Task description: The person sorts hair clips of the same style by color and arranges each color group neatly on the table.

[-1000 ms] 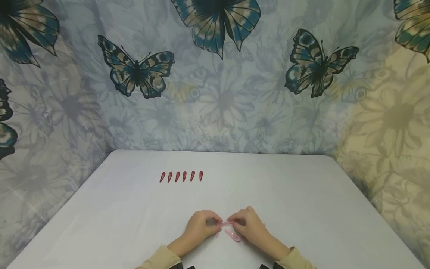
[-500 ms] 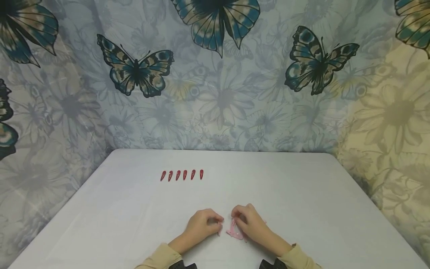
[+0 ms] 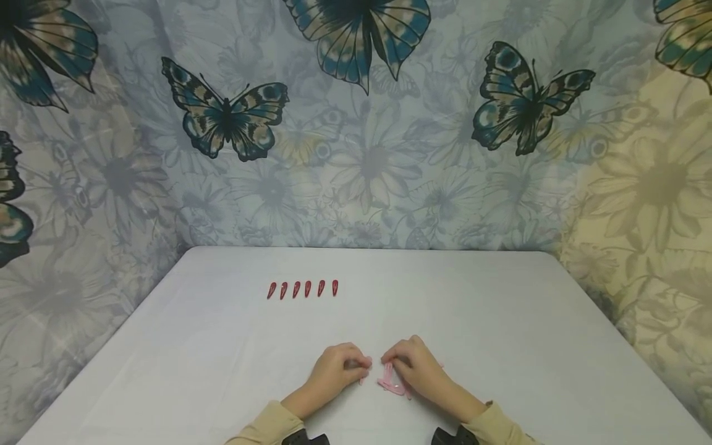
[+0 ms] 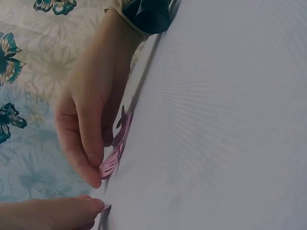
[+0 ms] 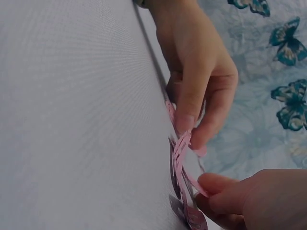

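Pink hair clip [image 3: 388, 371], pinched between the right hand's [image 3: 418, 366] thumb and finger, sits just beyond the loose clip [image 3: 394, 389]; its long axis runs roughly near to far, its near end meeting or overlapping that clip, contact hard to tell. The loose clip slants crosswise, nearer the right hand. The left hand [image 3: 337, 368], left of the loose clip and slightly beyond it, pinches what looks like another clip [image 4: 108, 209], too hidden to read its axis

left hand [image 3: 330, 371] and right hand [image 3: 419, 368] curl their fingers [image 3: 394, 351].
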A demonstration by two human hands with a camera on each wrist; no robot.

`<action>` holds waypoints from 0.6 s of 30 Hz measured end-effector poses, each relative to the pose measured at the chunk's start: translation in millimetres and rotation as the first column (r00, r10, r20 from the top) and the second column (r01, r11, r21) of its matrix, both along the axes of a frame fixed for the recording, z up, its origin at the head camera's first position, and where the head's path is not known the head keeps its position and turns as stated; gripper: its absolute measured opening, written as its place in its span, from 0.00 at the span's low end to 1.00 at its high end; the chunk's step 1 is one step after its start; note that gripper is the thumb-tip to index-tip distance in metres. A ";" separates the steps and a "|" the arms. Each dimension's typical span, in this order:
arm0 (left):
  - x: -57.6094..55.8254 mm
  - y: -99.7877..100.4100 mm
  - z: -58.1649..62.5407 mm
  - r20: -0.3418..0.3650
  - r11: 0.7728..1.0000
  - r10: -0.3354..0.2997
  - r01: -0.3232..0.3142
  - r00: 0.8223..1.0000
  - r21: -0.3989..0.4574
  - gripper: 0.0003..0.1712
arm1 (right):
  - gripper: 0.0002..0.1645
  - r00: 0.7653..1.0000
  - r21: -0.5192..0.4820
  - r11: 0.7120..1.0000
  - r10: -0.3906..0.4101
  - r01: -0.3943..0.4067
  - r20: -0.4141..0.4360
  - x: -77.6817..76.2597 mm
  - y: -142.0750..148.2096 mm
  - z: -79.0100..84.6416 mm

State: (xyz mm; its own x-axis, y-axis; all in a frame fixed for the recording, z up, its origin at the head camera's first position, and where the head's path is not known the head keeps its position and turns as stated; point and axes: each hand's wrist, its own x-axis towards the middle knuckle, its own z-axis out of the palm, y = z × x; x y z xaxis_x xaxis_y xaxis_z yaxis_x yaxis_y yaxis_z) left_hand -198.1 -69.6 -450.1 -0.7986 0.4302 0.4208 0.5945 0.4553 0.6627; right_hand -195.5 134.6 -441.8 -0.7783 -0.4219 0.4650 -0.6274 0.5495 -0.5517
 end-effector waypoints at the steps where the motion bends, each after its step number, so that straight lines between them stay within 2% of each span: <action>1: 0.2 0.3 -0.1 -0.007 1.000 -0.002 0.002 1.000 0.005 0.04 | 0.11 1.000 -0.001 1.000 0.006 -0.006 -0.006 0.1 0.2 0.3; 3: 0.6 1.1 0.2 -0.023 1.000 -0.001 0.001 1.000 0.005 0.05 | 0.09 1.000 0.001 1.000 0.015 -0.015 -0.010 0.3 0.8 0.7; 6: 0.7 0.8 2.7 -0.033 1.000 0.013 -0.014 0.999 -0.007 0.04 | 0.08 1.000 -0.001 1.000 0.010 -0.010 0.026 1.0 0.8 3.6; 9: 0.4 0.5 4.0 -0.005 0.999 0.026 -0.026 1.000 -0.027 0.01 | 0.10 0.995 0.007 1.000 -0.013 0.012 0.097 2.3 0.9 6.5; 13: 1.1 0.0 4.3 0.021 0.998 0.030 -0.028 0.999 -0.057 0.04 | 0.14 0.987 0.028 0.999 -0.029 0.025 0.159 3.9 0.5 9.4; 18: 3.2 0.3 4.5 0.021 0.997 0.024 -0.023 0.999 -0.068 0.03 | 0.12 0.987 0.030 1.000 -0.008 0.003 0.163 4.9 1.6 7.7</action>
State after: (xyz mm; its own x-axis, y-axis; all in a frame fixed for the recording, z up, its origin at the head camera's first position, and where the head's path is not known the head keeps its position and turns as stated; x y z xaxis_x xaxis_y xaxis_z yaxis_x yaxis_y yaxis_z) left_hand -194.9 -69.2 -445.6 -0.8175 0.4380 0.3740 0.5690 0.5132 0.6426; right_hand -190.6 136.2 -434.1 -0.8450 -0.4292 0.3191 -0.5275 0.5702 -0.6298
